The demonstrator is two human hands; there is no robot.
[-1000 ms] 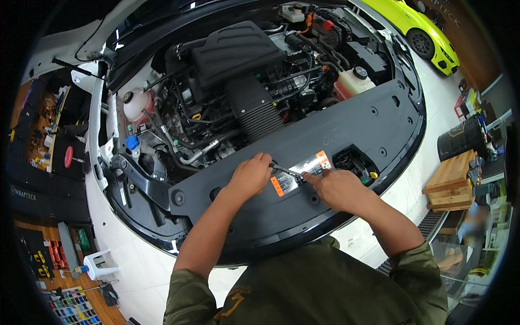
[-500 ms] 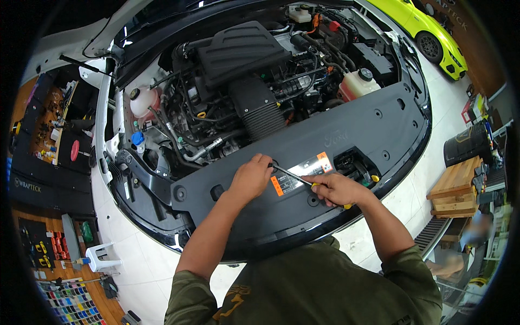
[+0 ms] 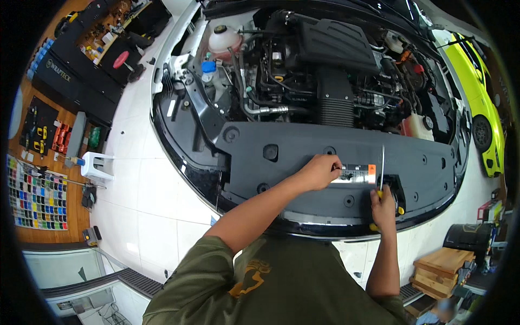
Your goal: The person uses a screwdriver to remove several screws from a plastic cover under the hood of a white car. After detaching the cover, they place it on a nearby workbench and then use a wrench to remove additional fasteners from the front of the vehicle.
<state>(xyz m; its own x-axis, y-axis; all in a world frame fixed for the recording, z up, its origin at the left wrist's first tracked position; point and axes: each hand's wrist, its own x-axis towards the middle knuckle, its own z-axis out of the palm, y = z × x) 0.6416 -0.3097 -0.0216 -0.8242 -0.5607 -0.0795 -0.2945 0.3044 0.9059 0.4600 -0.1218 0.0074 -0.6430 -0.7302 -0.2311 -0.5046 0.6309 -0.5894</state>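
A dark grey plastic cover panel spans the front of an open engine bay. My right hand grips a screwdriver by its yellow handle; the long metal shaft points away from me, over the panel's right half. My left hand is above the middle of the panel, fingers pinched together, and whatever they hold is too small or hidden to name. Beside those fingers a label with an orange end is stuck on the panel. A round fastener hole lies just beyond my left hand, and another round recess sits nearer me.
Behind the panel are the black engine cover, a blue-capped filler and a coolant tank. A white stool stands on the floor at left. Wooden boxes are at lower right, and a yellow-green car at right.
The screwdriver has swung from pointing left at my left hand to pointing away from me, and my hands have separated. My view has shifted, so the car appears further right and turned.
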